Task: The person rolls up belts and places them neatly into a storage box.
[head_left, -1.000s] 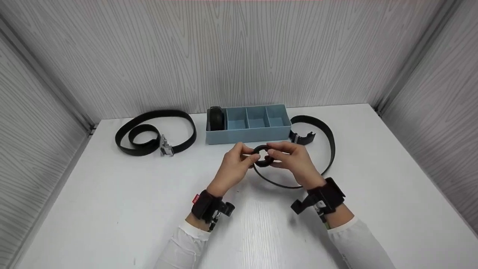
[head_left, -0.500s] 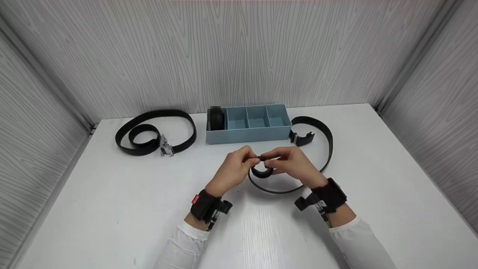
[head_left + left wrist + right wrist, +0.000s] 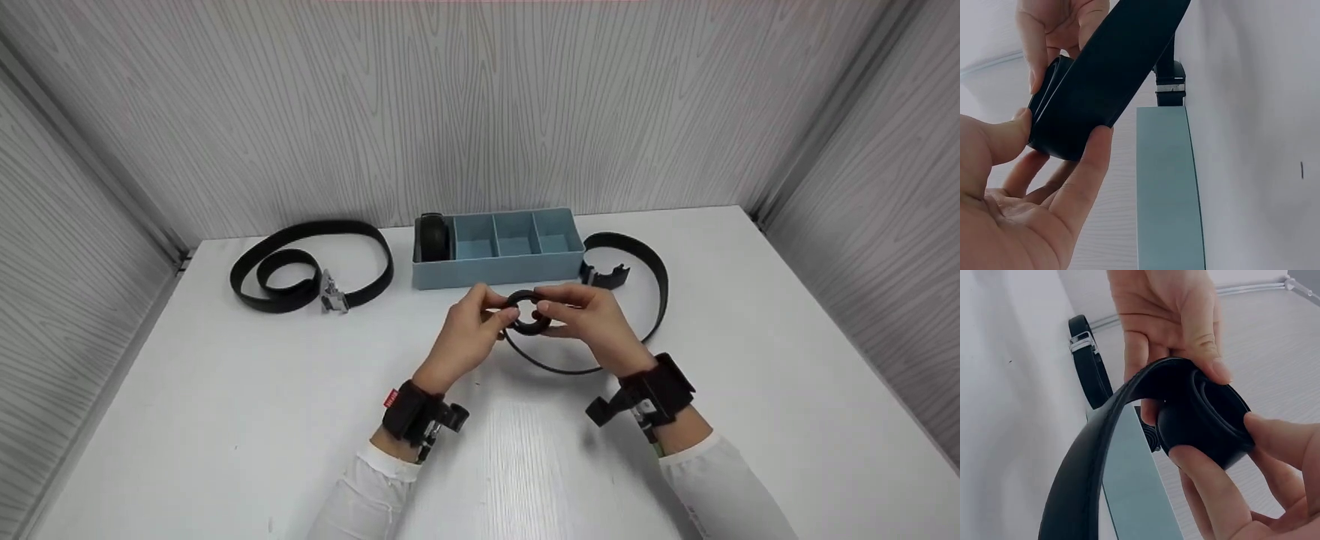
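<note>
You pinch the rolled end of the belt [image 3: 529,315] between both hands, left hand [image 3: 466,334] and right hand [image 3: 592,322], just above the table [image 3: 225,390], near the blue box [image 3: 499,259]; its tail trails rightward.

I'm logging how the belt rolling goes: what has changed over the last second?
Both hands, left hand and right hand, dipped toward the table, then rose again toward the blue box, keeping hold of the belt coil. The loose tail drew in slightly. The other belt and the rolled belt in the box stayed put.
</note>
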Action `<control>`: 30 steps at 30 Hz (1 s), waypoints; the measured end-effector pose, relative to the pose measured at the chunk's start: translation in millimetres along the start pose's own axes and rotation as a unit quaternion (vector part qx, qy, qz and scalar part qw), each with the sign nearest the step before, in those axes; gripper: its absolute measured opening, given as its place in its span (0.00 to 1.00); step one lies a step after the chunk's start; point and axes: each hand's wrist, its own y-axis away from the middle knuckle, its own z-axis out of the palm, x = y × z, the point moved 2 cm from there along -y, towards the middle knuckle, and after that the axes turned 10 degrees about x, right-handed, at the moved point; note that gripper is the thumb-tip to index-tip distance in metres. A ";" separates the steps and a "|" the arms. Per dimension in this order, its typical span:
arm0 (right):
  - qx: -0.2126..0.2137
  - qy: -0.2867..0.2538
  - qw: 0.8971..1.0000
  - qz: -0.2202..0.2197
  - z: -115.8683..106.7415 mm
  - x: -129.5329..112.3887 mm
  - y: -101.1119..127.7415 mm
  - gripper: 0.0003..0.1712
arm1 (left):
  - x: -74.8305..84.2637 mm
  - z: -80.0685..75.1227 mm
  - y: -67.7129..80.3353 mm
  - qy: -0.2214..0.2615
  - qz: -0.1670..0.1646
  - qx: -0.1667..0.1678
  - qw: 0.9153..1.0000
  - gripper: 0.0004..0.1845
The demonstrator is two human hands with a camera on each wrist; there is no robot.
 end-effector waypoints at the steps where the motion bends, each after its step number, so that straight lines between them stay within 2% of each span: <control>1: -0.005 0.000 1.000 0.001 0.0 0.2 -0.6 0.20 | 0.6 -0.4 0.1 -0.008 0.005 0.002 1.000 0.09; 4: -0.025 0.016 1.000 0.000 -0.2 -0.8 -1.0 0.21 | 3.1 -1.7 0.9 -0.035 0.021 0.003 0.999 0.07; 11: -0.064 0.111 0.992 -0.009 -2.6 -2.4 0.8 0.20 | 5.7 1.3 2.2 -0.085 0.053 -0.025 0.995 0.06; 15: -0.054 0.091 0.994 -0.003 -1.9 -2.0 0.7 0.21 | 4.4 1.5 3.0 -0.071 0.041 -0.016 0.997 0.08; 22: 0.001 0.007 1.000 -0.015 2.5 -1.8 1.4 0.22 | 2.6 0.1 2.3 0.018 -0.004 0.012 1.000 0.14; 26: 0.004 -0.011 1.000 -0.012 3.6 -0.1 1.2 0.22 | 2.4 -1.1 1.1 0.014 0.000 0.015 1.000 0.12; 30: -0.014 0.003 1.000 -0.008 2.3 -0.2 0.4 0.22 | 3.9 -3.5 0.9 -0.016 0.013 0.013 1.000 0.09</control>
